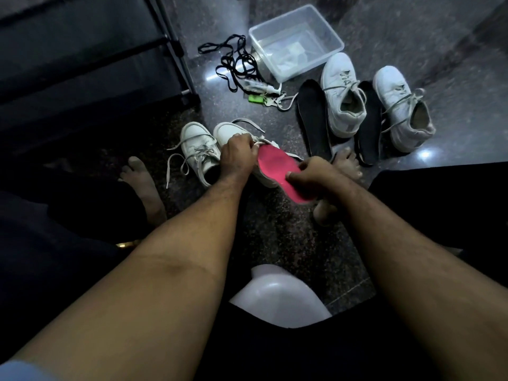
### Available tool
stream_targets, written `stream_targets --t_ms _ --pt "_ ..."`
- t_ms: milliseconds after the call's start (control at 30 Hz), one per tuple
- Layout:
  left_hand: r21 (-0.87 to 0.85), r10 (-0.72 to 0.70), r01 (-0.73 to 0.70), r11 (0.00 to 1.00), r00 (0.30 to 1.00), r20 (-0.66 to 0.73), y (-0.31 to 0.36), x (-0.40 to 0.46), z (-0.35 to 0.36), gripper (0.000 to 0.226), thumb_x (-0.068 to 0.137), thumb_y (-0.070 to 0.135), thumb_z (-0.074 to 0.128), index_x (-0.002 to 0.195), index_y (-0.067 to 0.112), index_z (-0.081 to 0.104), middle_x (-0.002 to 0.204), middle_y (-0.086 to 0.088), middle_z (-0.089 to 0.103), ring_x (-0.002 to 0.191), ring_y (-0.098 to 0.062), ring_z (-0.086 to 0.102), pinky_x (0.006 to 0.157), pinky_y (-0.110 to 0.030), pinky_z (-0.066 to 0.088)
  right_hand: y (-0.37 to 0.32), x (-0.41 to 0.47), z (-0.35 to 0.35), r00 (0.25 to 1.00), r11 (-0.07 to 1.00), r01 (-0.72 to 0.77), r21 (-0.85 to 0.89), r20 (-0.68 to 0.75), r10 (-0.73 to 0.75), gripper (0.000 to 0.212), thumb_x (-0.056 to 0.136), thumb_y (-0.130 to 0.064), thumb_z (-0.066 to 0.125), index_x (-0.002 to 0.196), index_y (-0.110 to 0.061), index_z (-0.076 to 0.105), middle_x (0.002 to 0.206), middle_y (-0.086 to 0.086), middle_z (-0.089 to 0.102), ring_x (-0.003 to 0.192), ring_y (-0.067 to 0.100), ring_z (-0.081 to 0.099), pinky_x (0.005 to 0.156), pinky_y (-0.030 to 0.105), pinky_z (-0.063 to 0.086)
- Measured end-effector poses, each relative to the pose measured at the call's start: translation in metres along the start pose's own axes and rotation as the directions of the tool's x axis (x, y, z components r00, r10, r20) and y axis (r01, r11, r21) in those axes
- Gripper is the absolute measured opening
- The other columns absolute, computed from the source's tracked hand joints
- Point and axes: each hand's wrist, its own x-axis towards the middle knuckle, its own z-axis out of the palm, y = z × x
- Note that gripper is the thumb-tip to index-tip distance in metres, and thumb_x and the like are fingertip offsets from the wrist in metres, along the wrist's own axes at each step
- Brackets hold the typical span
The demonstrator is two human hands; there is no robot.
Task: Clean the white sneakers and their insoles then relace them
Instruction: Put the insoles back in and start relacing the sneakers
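Left hand (238,153): clenched on the upper of the near sneaker (228,131), fingers curled at the lace area, pinning it to the floor (275,229).
Right hand (310,174): grasping the pink insole (277,166) at its near half, thumb on the pink face, fingers beneath.
Pink insole: lies between the two hands, its far end at the sneaker's opening beside the left hand, its near end jutting past the right hand toward the person; tilted, pink face up.
Near sneaker: toe points away, largely hidden by the left hand and the insole.
Second sneaker (196,149): just beside the left hand on its left, laces loose, on the floor.
Far pair: two white sneakers (341,97) (398,105) well apart from the hands, to the right rear, laced.
Black insoles: one (313,119) left of the far pair, one (369,125) between them, flat on the floor.
Tub (327,28): clear plastic, behind the far pair.
Black laces (233,61): tangled left of the tub.
Keys (264,99): with a green tag, near the laces.
Feet: bare, one (143,185) left of the sneakers, one (347,163) just behind the right hand.
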Motion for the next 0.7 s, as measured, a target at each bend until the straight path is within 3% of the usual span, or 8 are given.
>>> stream_targets --t_ms 100,167,233,367,467,567,633,700 --pt "0.118 0.099 -0.1 0.988 0.995 0.011 0.003 -0.008 -0.004 0.023 0.096 0.027 0.055 0.111 0.014 0.066 0.114 -0.016 0.057 0.093 -0.043 0.062 0.077 -0.047 0.048 -0.007 0.006 0.001 0.998 0.994 -0.031 0.105 -0.055 0.037 0.035 0.082 -0.03 0.069 0.096 0.001 0.072 0.087 0.017 0.071 0.079 0.03 0.069 0.063 0.033 0.054" --pt "0.187 0.178 -0.174 0.967 0.984 -0.008 0.003 -0.011 -0.004 0.021 0.095 0.025 0.055 0.11 0.016 0.067 0.121 -0.016 0.05 0.087 -0.043 0.063 0.067 -0.047 0.048 -0.012 0.007 0.0 0.995 0.981 -0.058 0.184 -0.07 0.072 0.026 0.081 -0.025 0.068 0.088 0.001 0.068 0.074 0.013 0.064 0.061 0.025 0.062 0.043 0.022 0.044" --pt "0.28 0.311 -0.293 0.914 0.95 -0.023 0.002 -0.009 -0.003 0.017 0.092 0.022 0.056 0.1 0.014 0.069 0.12 -0.015 0.051 0.095 -0.036 0.061 0.061 -0.042 0.045 -0.016 0.009 0.002 0.993 0.964 -0.099 0.245 -0.035 0.111 0.018 0.084 -0.018 0.067 0.075 -0.004 0.062 0.064 0.008 0.056 0.05 0.019 0.052 0.031 0.014 0.034" --pt "0.469 0.512 -0.472 0.747 0.858 0.048 -0.003 -0.002 0.001 0.014 0.086 0.019 0.057 0.09 0.014 0.069 0.107 -0.009 0.059 0.097 -0.03 0.057 0.065 -0.039 0.044 -0.021 0.012 0.012 0.993 0.931 -0.121 0.344 0.041 0.114 0.02 0.086 -0.012 0.063 0.068 -0.009 0.055 0.059 0.006 0.053 0.043 0.015 0.05 0.031 0.013 0.033" --pt "0.467 0.52 -0.495 0.732 0.85 0.086 -0.008 -0.002 0.002 0.009 0.085 0.014 0.057 0.089 0.011 0.065 0.097 -0.011 0.06 0.083 -0.03 0.06 0.06 -0.039 0.047 -0.018 0.015 0.019 0.993 0.901 -0.111 0.419 0.072 0.089 0.021 0.088 -0.004 0.059 0.068 -0.009 0.054 0.05 0.002 0.051 0.035 0.009 0.047 0.03 0.009 0.027" --pt "0.451 0.491 -0.472 0.757 0.867 0.083 -0.013 0.0 0.009 0.006 0.082 0.011 0.065 0.085 0.009 0.061 0.085 -0.013 0.061 0.074 -0.032 0.061 0.057 -0.04 0.049 -0.016 0.017 0.023 0.995 0.862 -0.091 0.498 0.077 0.06 0.021 0.089 0.001 0.056 0.069 -0.007 0.055 0.061 0.005 0.05 0.041 0.01 0.049 0.031 0.01 0.028" --pt "0.405 0.439 -0.44 0.801 0.893 0.102 -0.008 0.003 0.007 0.007 0.087 0.011 0.06 0.092 0.006 0.061 0.091 -0.015 0.063 0.085 -0.036 0.062 0.066 -0.044 0.05 -0.016 0.018 0.024 0.991 0.801 -0.125 0.585 0.109 0.076 0.016 0.092 0.002 0.056 0.077 -0.005 0.057 0.061 0.007 0.053 0.03 0.004 0.048 0.031 0.01 0.031" --pt "0.348 0.352 -0.395 0.85 0.918 0.182 -0.001 0.005 0.002 0.019 0.093 0.017 0.054 0.107 0.006 0.06 0.109 -0.016 0.062 0.105 -0.036 0.057 0.081 -0.048 0.048 -0.015 0.02 0.025 0.99 0.752 -0.138 0.645 0.122 0.076 0.009 0.093 -0.001 0.06 0.085 -0.002 0.06 0.058 0.006 0.058 0.032 0.005 0.052 0.034 0.014 0.038"
